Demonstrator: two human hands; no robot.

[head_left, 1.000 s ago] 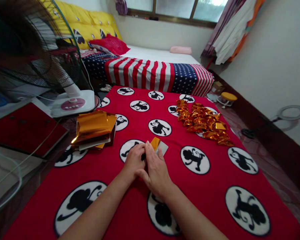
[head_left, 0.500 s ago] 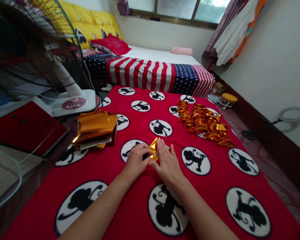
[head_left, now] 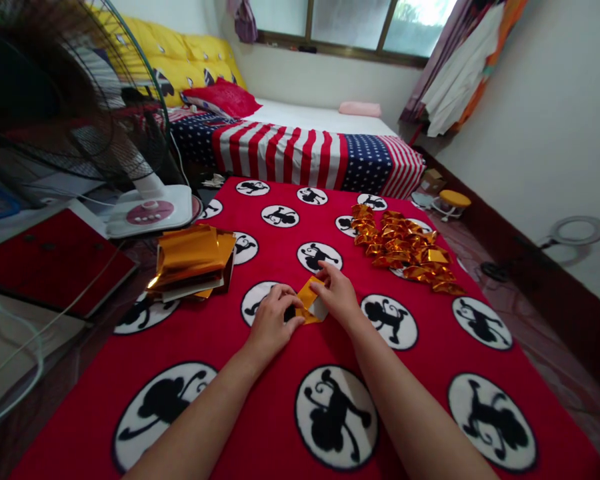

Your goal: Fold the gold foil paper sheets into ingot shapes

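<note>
A partly folded sheet of gold foil paper (head_left: 308, 299) lies on the red cloth (head_left: 260, 427) between my hands, a pale patch of its underside showing on the right. My left hand (head_left: 276, 317) is curled with its fingertips on the paper's left edge. From the right, my right hand (head_left: 336, 291) pinches the paper's upper right part, thumb and fingers bent. At left lies a stack of gold foil sheets (head_left: 193, 257). Several folded gold foil pieces (head_left: 405, 247) sit in rows at the right.
A standing fan (head_left: 150, 210) is close on the left, beside a red-topped panel (head_left: 50, 257) and loose cables. Beyond the cloth is a bed with a striped, starred cover (head_left: 300, 157). A yellow stool (head_left: 454, 199) and a ring-shaped stand (head_left: 577, 230) are at right.
My right hand has gone from lying flat against the foil paper to pinching it with bent fingers. More of the paper now shows, wider and opened out. My left hand stays nearly in place.
</note>
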